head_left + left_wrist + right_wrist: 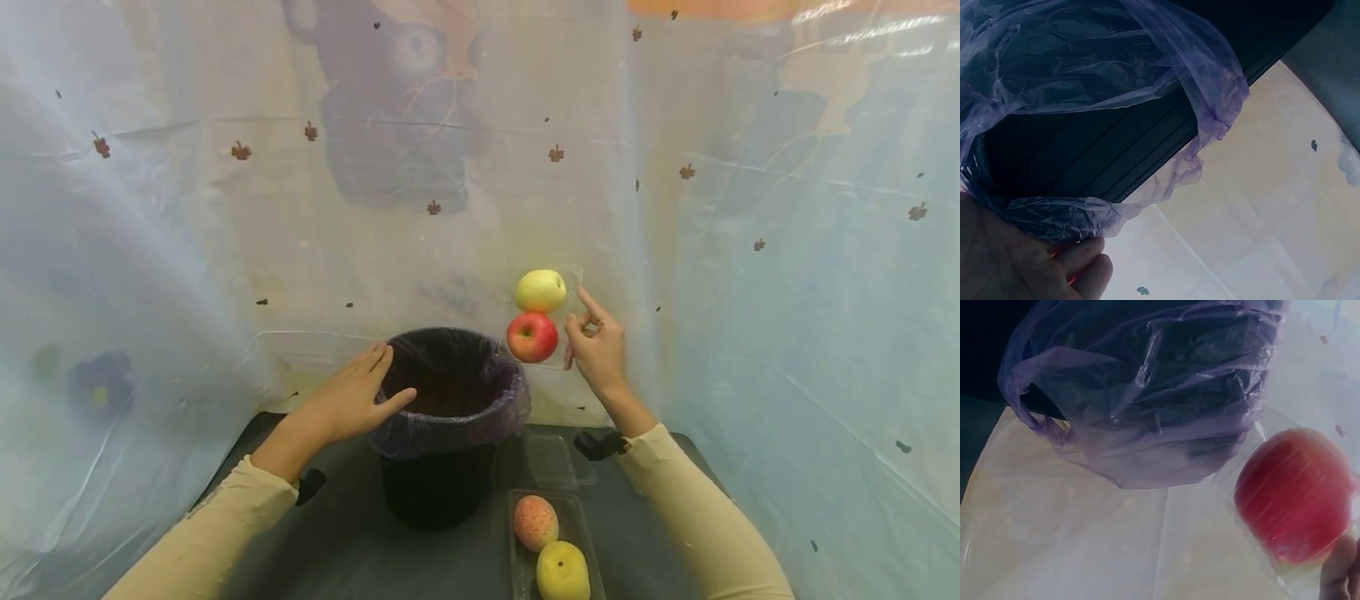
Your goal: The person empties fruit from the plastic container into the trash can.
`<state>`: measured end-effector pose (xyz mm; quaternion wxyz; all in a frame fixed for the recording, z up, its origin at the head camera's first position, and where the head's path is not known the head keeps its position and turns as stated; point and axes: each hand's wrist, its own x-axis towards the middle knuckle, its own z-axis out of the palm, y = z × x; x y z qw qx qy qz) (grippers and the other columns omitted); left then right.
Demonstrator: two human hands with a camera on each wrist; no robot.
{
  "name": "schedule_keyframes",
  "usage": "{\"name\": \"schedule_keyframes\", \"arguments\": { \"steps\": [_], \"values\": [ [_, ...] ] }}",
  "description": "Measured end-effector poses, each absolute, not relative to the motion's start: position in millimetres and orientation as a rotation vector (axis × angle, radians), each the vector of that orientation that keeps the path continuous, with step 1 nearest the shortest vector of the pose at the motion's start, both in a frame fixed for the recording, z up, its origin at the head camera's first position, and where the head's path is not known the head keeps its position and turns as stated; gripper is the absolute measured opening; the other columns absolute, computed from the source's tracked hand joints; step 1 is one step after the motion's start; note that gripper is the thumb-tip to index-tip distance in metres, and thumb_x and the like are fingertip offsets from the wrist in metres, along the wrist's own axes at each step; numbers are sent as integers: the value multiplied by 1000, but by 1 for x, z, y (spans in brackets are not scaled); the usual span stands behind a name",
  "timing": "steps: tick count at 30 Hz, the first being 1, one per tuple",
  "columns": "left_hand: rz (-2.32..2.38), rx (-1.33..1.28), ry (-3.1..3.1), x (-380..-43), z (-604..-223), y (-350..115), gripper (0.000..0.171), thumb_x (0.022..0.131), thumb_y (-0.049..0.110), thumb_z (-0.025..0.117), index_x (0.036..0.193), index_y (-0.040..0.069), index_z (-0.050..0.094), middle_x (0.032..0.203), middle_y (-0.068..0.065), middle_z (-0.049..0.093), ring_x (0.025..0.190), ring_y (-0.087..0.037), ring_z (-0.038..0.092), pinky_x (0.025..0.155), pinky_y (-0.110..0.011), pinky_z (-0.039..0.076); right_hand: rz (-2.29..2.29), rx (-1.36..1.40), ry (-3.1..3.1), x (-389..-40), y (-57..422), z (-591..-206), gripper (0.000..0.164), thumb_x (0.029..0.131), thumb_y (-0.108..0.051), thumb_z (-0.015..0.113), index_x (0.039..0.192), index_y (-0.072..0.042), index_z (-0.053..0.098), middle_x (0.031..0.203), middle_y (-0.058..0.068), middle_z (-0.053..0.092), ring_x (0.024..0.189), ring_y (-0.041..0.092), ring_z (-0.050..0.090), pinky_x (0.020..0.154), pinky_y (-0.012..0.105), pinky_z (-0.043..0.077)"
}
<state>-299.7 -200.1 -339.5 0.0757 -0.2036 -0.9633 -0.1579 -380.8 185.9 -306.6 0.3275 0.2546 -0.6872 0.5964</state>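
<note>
My right hand (602, 346) pinches the right edge of a clear plastic tray (576, 282), raised to the right of the bin. In it are a red apple (532, 337) and, just above in the head view, a pale yellow-green apple (541, 290). The right wrist view shows the red apple (1294, 494) through the clear plastic. My left hand (348, 400) lies against the left rim of a black bin (435, 487), thumb spread from straight fingers. A thin purple bag (1091, 215) lines the bin and folds over its rim.
On the dark table (315, 533), another clear tray (587, 533) holds a speckled orange-red fruit (536, 523) and a round yellow fruit (562, 572). A clear lid or shallow tray (551, 460) lies behind it. A printed plastic sheet (225, 225) hangs behind and along both sides.
</note>
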Motion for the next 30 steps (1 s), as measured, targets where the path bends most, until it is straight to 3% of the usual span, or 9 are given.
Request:
{"name": "schedule_keyframes", "arguments": {
  "steps": [17, 30],
  "values": [
    [-484, -597, -2892, -299, -340, -201, 104, 106, 73, 43, 169, -6, 17, 177, -26, 11, 164, -47, 10, 130, -65, 13, 1576, 700, -1768, -389, 181, -307, 53, 98, 7, 71, 150, 5, 59, 80, 33, 58, 34, 16, 51, 33, 25, 41],
    [-499, -602, -2895, -301, -341, -200, 104, 106, 74, 42, 169, -5, 15, 177, -26, 10, 164, -48, 9, 130, -65, 11, 1547, 747, -1777, -373, 167, -295, 55, 95, 18, 67, 148, 7, 58, 75, 27, 56, 36, 12, 49, 34, 22, 44]
  ]
}}
